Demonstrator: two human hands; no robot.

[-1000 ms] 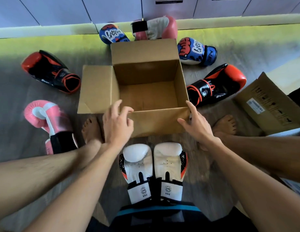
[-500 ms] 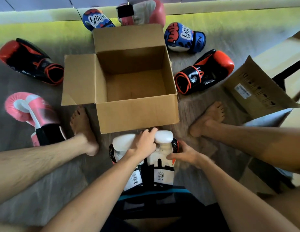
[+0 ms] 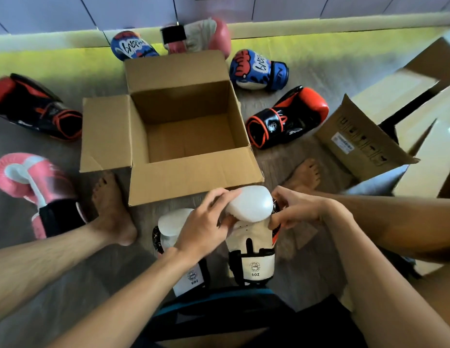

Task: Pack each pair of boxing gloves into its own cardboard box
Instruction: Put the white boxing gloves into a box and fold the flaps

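Left grip and right grip both clasp one white glove, tipped up just short of the open box. Box empty, nothing packed yet. Its mate lies on the floor under the left wrist. Blue glove, pink glove and red-and-black glove wait around. Half a second ago both white ones lay flat together.

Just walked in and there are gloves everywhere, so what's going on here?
A person is packing boxing gloves. The left hand and right hand both grip one white glove, held just in front of the open cardboard box, which is empty. The second white glove lies on the floor beside it. Blue gloves, pink gloves and red-and-black gloves lie around the box.
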